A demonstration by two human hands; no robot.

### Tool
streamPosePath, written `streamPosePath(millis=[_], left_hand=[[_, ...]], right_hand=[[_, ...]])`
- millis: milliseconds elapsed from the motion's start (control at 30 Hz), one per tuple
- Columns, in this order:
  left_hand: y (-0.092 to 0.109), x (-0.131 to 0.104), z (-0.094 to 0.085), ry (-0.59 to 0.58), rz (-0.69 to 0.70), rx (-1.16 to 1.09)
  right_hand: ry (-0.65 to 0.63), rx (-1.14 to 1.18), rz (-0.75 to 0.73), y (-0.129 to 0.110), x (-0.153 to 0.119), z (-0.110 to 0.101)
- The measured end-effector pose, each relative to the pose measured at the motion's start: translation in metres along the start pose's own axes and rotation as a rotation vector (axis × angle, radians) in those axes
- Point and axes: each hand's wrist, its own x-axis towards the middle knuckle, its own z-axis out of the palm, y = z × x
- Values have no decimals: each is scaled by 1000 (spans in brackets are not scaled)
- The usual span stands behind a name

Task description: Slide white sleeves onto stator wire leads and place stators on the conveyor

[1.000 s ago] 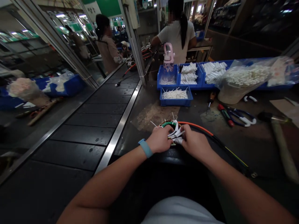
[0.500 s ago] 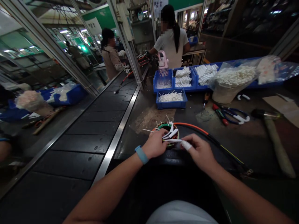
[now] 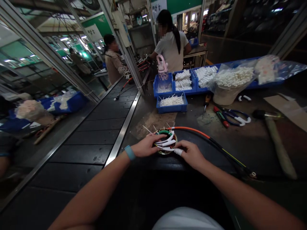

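My right hand [image 3: 179, 149] has thumb and forefinger brought together at the right end of the lowest white sleeve [image 3: 165, 149], apparently pinching it; something white wraps the thumb. My left hand [image 3: 146, 145] lies over the left side of the wound ring [image 3: 165, 153], fingers loosely bent with a gap to the thumb; from here I can't tell whether it grips the sleeves' roots or only steadies them. The ring sits on the dark bench [image 3: 192, 118] between both hands, coppery inside, with a green band [image 3: 165, 131] along its far side. I judge the step in hand to be handling the sleeved leads; the next move seems to call for a light, straight touch along the slim tube, ring braced. Outward, a smooth orange cable [image 3: 192, 129] arcs rightward. Beyond stand a blue tray [image 3: 171, 110] of thin white sticks [image 3: 170, 100], a crinkled clear bag [image 3: 240, 76], and a dull, straight-handled hammer [image 3: 279, 145].
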Motion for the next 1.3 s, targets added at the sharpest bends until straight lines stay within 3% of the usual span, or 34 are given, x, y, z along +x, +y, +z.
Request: streamPosePath(millis=[133, 267, 433, 633, 733, 833, 1067, 1167, 1300], left_hand=[[7, -9, 6, 8, 20, 239], [18, -18, 23, 107, -8, 467], [26, -21, 39, 196, -31, 523], [23, -15, 61, 442, -91, 517], [18, -13, 70, 505, -75, 518], [22, -13, 68, 496, -93, 564], [61, -1, 48, 330, -235, 586], [60, 10, 62, 415, -295, 608], [37, 18, 90, 610, -258, 691]], right_hand=[[-25, -123, -81, 2, 1, -2], [-150, -430, -353, 0, 11, -16], [-284, -737, -527, -5, 27, -26], [-418, -829, -527, -20, 40, -31], [-462, -799, -515, -29, 46, -31], [-502, -875, -469, -36, 53, -30], [-648, -912, -495, -44, 66, -30], [-654, -883, -527, -41, 68, -31], [-668, -842, -560, -36, 69, -33]])
